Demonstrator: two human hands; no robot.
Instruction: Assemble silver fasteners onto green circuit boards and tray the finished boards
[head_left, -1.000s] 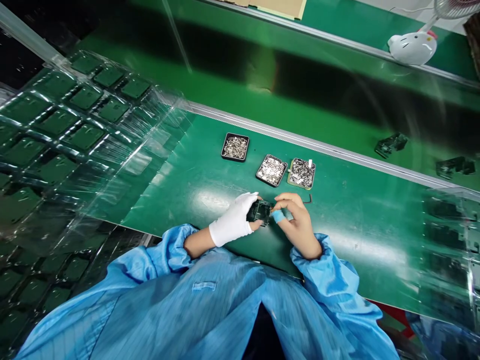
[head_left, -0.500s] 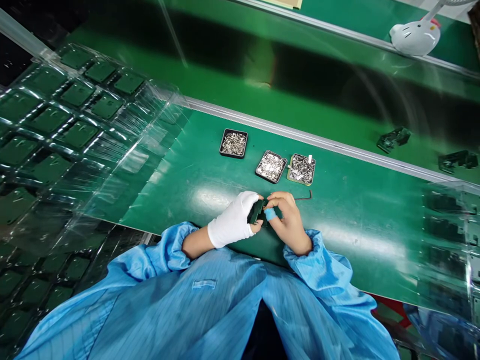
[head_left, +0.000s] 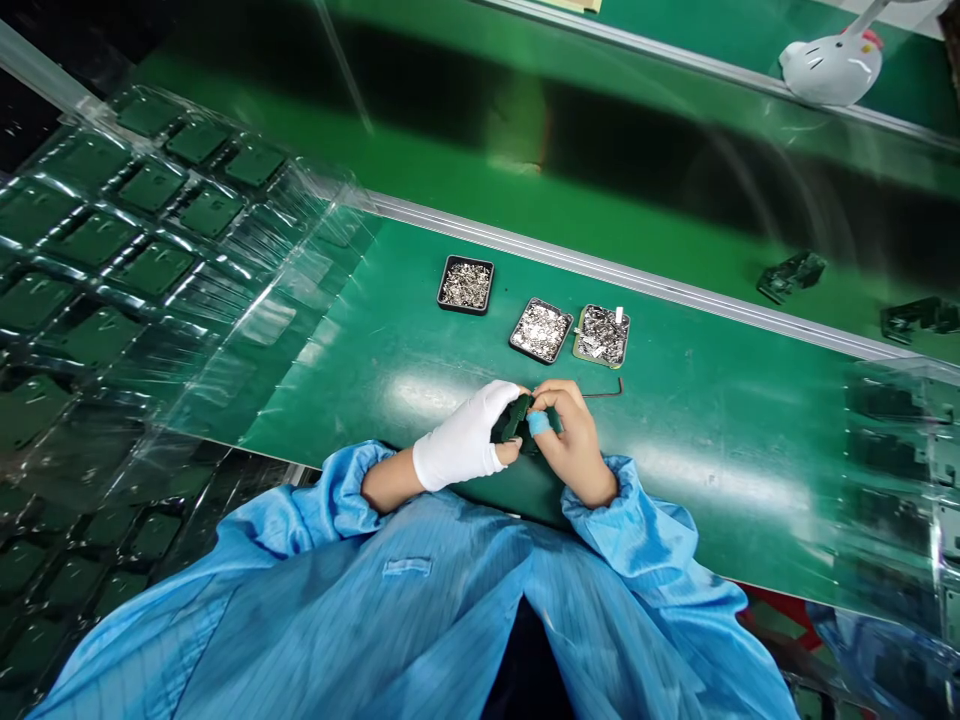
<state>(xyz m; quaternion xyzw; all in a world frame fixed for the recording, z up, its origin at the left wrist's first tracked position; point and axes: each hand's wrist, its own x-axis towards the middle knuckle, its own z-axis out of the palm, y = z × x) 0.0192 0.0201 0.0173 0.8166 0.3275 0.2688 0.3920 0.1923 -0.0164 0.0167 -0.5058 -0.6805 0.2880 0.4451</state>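
My left hand (head_left: 465,438), in a white glove with bare fingertips, is closed around a small dark green plastic part (head_left: 516,418). My right hand (head_left: 570,435) is bare apart from blue tape on one finger. Its fingers pinch together against the part's right side; whether a smaller piece sits between them is hidden. Just beyond the hands stand a dark tray of shiny metal pieces (head_left: 541,330) and a pale-rimmed tray of metal pieces (head_left: 602,336). Farther left is a black tray of small metal bits (head_left: 466,284). A thin bent rod (head_left: 606,393) lies past my right hand.
Clear plastic blister trays with dark green parts (head_left: 154,268) cover the left side. More clear trays (head_left: 892,480) lie at the right edge. A metal rail (head_left: 622,283) borders the green bench (head_left: 720,400). Beyond it are dark green parts (head_left: 792,277) and a white fan base (head_left: 832,70).
The dark green part has turned slightly in my left hand. My right fingers have shifted a little and stay against it. The trays have not moved.
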